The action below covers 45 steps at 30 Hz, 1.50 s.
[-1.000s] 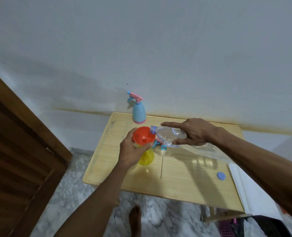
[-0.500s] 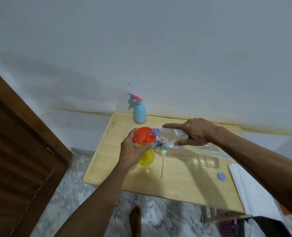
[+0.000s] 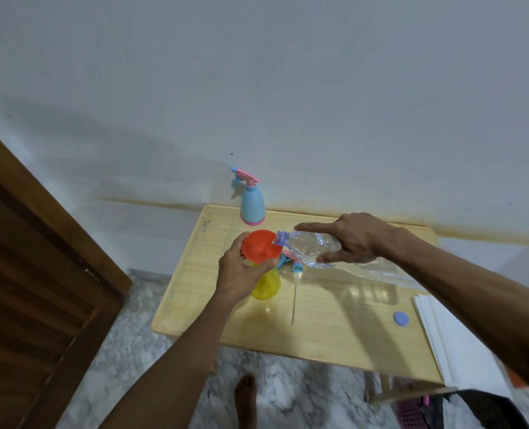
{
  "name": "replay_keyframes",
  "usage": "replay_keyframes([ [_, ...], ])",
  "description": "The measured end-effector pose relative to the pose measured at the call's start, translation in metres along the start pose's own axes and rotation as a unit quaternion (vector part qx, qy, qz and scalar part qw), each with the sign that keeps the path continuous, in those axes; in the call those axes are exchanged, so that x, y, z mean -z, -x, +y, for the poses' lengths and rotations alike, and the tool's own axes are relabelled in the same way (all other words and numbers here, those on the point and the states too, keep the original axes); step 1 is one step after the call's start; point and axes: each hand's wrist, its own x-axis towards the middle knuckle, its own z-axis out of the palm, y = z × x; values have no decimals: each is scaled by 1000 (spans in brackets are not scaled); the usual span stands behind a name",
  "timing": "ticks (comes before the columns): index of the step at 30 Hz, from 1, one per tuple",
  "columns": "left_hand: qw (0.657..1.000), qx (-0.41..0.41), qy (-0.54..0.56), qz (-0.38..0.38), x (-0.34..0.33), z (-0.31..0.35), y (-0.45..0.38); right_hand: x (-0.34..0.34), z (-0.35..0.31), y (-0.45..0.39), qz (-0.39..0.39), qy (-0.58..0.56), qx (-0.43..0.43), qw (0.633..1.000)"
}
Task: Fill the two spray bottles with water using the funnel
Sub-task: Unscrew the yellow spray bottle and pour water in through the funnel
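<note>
An orange funnel (image 3: 259, 247) sits in the neck of a yellow spray bottle (image 3: 267, 285) near the middle of the wooden table (image 3: 334, 329). My left hand (image 3: 239, 276) grips the funnel's stem and the bottle's top. My right hand (image 3: 354, 241) holds a clear plastic water bottle (image 3: 311, 246) tipped almost flat, its mouth over the funnel's rim. A blue spray bottle (image 3: 252, 203) with a pink trigger head stands upright at the table's back edge. A detached pink and blue sprayer head (image 3: 292, 264) lies behind the yellow bottle, its thin tube (image 3: 293, 301) running toward me.
A small blue bottle cap (image 3: 400, 319) lies on the table's right side. White sheets (image 3: 461, 345) rest at the right edge. A brown wooden door (image 3: 37, 289) stands to the left. Marble floor and a bare foot (image 3: 246, 397) are below the table's front edge.
The water bottle's mouth has moved slightly left, from beside the funnel to over its rim. My left hand has stayed on the funnel and yellow bottle.
</note>
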Motion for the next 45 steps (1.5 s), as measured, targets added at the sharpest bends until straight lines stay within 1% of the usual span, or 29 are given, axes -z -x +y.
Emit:
replay_keyframes([
  [15,1000,8,3,-2,0,5,2,3,0,-1,-6,26,-1,1000],
  [22,1000,5,6,-1,0,6,2,3,-2,0,-7,21,-3,1000],
  [27,1000,8,6,0,-1,6,2,-3,-4,4,9,-15,-11,1000],
  [31,1000,10,-1,2,-1,3,1,-10,-12,11,56,-97,-33,993],
  [34,1000,11,-8,5,-1,2,1,-18,-18,18,111,-196,-64,972],
  [37,1000,11,-9,7,-1,2,1,-25,-27,27,179,-288,-107,935],
  [40,1000,12,-12,7,-1,4,2,-35,-33,37,247,-355,-158,887],
  [45,1000,11,-17,11,0,2,0,-52,-35,48,357,-431,-247,791],
])
